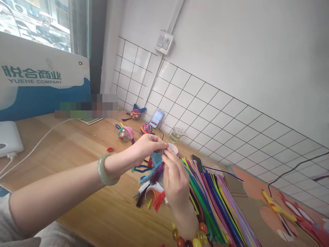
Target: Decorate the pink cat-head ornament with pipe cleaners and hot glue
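Pinches ribbed blue craft piece point(156, 158) with dark stringy tassel point(156, 175) between left hand point(147, 147) and right hand point(177, 176). Has long, slender pipe cleaners point(214, 199) bundled at right.

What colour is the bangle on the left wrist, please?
Pale green; the bangle shows best in the head view.

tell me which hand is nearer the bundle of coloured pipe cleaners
Right. The right hand is beside the pipe cleaners, at their left edge in the picture; the left hand is farther left.
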Available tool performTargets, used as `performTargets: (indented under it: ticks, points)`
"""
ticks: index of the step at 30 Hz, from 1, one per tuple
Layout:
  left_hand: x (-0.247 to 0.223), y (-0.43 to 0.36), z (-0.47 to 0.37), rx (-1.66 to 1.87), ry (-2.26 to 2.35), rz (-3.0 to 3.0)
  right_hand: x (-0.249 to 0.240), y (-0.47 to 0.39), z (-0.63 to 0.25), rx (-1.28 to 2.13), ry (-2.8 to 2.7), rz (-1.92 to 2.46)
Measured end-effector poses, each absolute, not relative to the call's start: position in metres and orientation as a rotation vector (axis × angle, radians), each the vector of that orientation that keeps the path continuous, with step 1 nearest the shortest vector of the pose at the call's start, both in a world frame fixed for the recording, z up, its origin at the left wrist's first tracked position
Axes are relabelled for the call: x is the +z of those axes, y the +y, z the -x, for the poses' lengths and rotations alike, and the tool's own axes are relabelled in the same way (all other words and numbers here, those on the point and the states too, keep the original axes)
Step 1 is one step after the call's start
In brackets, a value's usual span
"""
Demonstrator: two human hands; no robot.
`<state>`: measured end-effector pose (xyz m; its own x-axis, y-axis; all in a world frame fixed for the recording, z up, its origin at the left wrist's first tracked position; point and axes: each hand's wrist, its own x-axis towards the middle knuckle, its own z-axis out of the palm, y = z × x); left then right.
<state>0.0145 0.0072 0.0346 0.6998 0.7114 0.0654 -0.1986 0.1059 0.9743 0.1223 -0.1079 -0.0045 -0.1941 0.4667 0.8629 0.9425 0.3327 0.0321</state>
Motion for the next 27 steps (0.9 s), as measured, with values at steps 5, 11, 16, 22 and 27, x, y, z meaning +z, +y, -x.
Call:
performTargets:
  ticks: [5,11,16,22,27]
  points:
    - [0.032,0.005,-0.018,0.719,0.511,-1.247,-0.003,-0.106,-0.126,-0.687,-1.794,1.236]
    - [0.028,0.008,-0.019,0.713,0.540,-1.237,0.001,-0.109,-0.125,-0.575,-1.748,1.077]
    - [0.028,0.031,-0.008,0.915,0.637,-1.272,0.011,-0.126,-0.107,-0.334,-1.711,1.011]
    - [0.034,0.046,0.007,0.844,0.643,-1.413,0.027,-0.125,-0.120,0.061,-1.000,1.053]
    - [0.045,0.046,0.014,0.722,0.547,-1.511,0.025,-0.119,-0.137,0.380,-0.991,1.219]
